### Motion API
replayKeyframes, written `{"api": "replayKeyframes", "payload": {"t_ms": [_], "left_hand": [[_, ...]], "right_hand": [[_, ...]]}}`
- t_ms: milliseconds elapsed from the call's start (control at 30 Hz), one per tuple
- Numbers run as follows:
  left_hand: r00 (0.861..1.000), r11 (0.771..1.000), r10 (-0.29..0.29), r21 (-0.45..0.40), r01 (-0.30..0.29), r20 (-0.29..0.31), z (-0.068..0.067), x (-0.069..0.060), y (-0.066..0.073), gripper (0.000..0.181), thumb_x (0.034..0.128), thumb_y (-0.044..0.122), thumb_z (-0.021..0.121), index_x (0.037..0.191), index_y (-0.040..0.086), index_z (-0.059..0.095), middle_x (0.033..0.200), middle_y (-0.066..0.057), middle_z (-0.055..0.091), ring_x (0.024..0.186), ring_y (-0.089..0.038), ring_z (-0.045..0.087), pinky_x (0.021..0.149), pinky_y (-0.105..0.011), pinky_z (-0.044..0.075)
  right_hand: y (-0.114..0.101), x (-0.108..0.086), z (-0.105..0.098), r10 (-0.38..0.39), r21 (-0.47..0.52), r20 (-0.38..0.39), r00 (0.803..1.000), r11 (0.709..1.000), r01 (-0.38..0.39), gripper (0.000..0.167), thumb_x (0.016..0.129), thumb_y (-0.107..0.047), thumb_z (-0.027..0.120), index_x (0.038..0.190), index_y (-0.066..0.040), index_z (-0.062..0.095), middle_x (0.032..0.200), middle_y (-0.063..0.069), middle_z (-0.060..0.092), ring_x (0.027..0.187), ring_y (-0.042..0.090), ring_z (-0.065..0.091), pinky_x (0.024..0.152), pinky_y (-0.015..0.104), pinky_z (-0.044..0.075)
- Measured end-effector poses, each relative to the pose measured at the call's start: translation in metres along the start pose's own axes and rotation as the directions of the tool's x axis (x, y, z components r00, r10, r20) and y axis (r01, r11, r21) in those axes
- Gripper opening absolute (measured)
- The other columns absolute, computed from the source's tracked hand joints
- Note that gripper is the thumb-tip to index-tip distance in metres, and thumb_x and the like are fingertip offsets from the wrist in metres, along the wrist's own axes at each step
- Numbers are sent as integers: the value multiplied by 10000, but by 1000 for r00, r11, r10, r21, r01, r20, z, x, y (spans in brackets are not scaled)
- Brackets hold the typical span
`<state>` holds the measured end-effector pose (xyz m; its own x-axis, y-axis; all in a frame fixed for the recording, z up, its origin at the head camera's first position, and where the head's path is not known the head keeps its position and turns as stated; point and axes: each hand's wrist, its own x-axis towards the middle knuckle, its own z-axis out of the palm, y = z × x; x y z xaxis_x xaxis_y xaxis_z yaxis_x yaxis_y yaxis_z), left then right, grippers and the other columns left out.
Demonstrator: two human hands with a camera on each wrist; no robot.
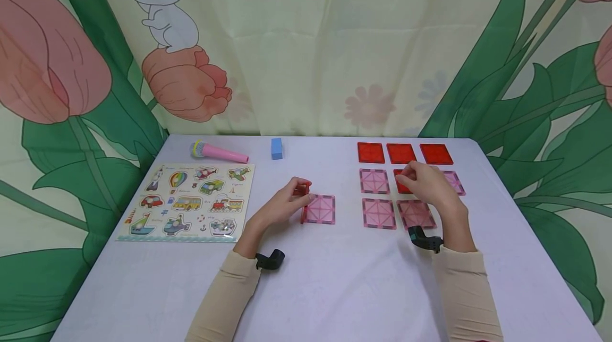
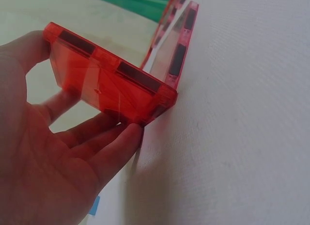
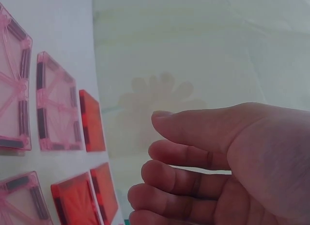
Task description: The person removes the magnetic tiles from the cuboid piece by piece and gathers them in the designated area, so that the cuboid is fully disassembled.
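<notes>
My left hand [image 1: 286, 203] grips a red square magnetic tile [image 2: 104, 74] by its edges, thumb on one side and fingers on the other. That tile stands upright along the left edge of a pink square tile [image 1: 321, 210] lying flat on the table. My right hand [image 1: 427, 182] hovers over a red tile [image 1: 400, 185] in the middle of the tile rows and partly hides it. In the right wrist view the fingers [image 3: 177, 179] are loosely bent, with nothing between them and the thumb.
Three red tiles [image 1: 371, 153] form the back row at right, with pink tiles [image 1: 374, 181] in front. On the left lie a vehicle picture board [image 1: 191, 201], a pink toy microphone [image 1: 222, 152] and a blue block [image 1: 277, 148]. A printed curtain [image 1: 306, 66] hangs behind the table.
</notes>
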<state>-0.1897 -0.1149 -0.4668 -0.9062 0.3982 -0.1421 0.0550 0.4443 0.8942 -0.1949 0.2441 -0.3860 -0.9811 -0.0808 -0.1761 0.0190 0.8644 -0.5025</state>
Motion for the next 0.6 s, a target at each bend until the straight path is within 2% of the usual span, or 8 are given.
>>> {"api": "replayKeyframes", "payload": {"t_ms": [367, 467, 600], "left_hand": [[1000, 1000, -3, 6, 3, -6, 0, 0, 2, 533, 963, 453, 613, 1409, 215, 444, 1356, -55, 542, 1319, -246, 533, 1119, -448, 459], [1000, 1000, -5, 4, 5, -4, 0, 1, 1, 533, 962, 449, 616, 1410, 217, 446, 1355, -56, 543, 1315, -246, 540, 1113, -444, 465], [1000, 1000, -13, -5, 13, -4, 0, 0, 0, 531, 958, 445, 623, 1406, 218, 450, 1353, -57, 543, 1315, -248, 542, 1112, -448, 466]], "right_hand": [[-6, 7, 10, -34, -30, 103, 994, 999, 37, 383, 978, -320, 636, 1226, -33, 582, 1097, 196, 657, 946, 285, 607, 754, 364, 612], [-6, 6, 12, -30, -28, 90, 995, 999, 32, 372, 978, -320, 637, 1224, -46, 583, 1086, 188, 654, 941, 284, 605, 744, 355, 613], [-10, 3, 11, -56, -17, 36, 998, 998, 57, 346, 971, -305, 647, 1203, -53, 594, 1073, 172, 648, 949, 288, 601, 748, 358, 609]]}}
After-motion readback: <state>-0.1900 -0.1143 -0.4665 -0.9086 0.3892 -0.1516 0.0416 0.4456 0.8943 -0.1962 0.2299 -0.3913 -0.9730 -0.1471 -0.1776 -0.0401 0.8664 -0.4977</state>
